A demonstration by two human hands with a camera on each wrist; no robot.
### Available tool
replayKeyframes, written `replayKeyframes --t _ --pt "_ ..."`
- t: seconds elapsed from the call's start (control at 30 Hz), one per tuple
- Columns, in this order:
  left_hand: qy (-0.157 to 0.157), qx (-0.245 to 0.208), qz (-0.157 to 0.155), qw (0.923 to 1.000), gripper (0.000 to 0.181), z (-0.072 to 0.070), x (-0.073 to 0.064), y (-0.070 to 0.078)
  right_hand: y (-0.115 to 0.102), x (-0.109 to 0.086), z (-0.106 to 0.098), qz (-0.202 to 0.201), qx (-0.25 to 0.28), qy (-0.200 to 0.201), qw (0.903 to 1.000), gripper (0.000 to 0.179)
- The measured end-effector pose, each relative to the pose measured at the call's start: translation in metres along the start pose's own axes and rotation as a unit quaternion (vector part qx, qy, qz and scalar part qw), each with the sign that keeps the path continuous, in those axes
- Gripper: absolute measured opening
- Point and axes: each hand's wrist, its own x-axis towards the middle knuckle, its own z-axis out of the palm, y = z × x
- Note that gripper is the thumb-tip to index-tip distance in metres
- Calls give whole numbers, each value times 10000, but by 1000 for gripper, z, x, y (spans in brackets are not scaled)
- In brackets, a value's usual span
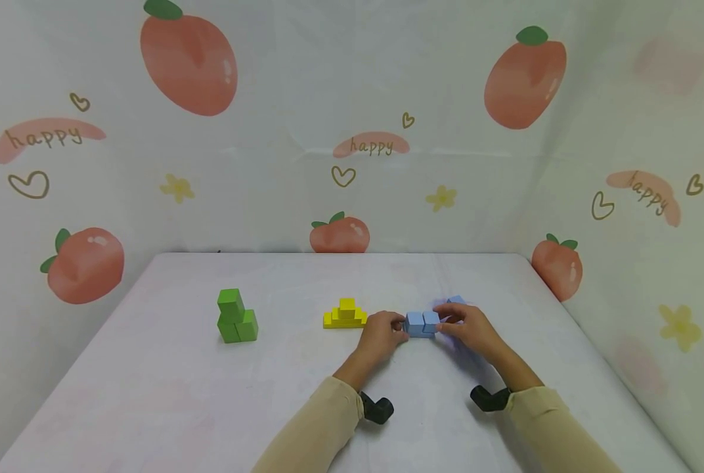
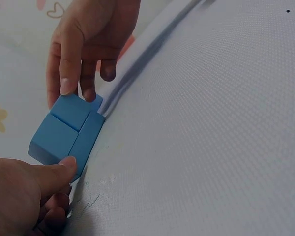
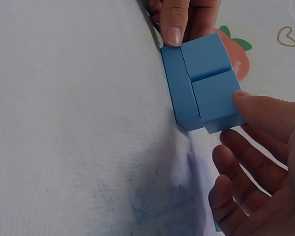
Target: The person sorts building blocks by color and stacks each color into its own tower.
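Two blue cubes sit side by side on a flat blue block [image 3: 177,83], right of the table's middle. My left hand [image 1: 380,336] pinches the left end of the flat block, its thumb on the front face beside the left cube [image 3: 206,56]. From the other side my right hand [image 1: 470,326] holds the right cube [image 3: 215,101] between thumb and fingers. That cube looks slightly out over the flat block's end in the right wrist view. Another blue block [image 1: 456,299] lies behind the right hand, mostly hidden by it.
A stepped stack of yellow blocks [image 1: 345,315] stands just left of my left hand. Farther left are stacked green cubes [image 1: 234,322], one on top of two. The white table [image 1: 169,394] meets a fruit-print cloth [image 1: 269,184] at the back and sides.
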Motion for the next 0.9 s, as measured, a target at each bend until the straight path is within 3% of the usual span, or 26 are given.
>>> replayKeyframes --t 0.63,0.9 --pt "44 -47 -23 10000 32 1 0 0 -1 -3 0 -31 186 -4 9998 43" --pt "42 -60 -68 10000 33 2 0 0 1 -1 -8 29 215 344 9992 41"
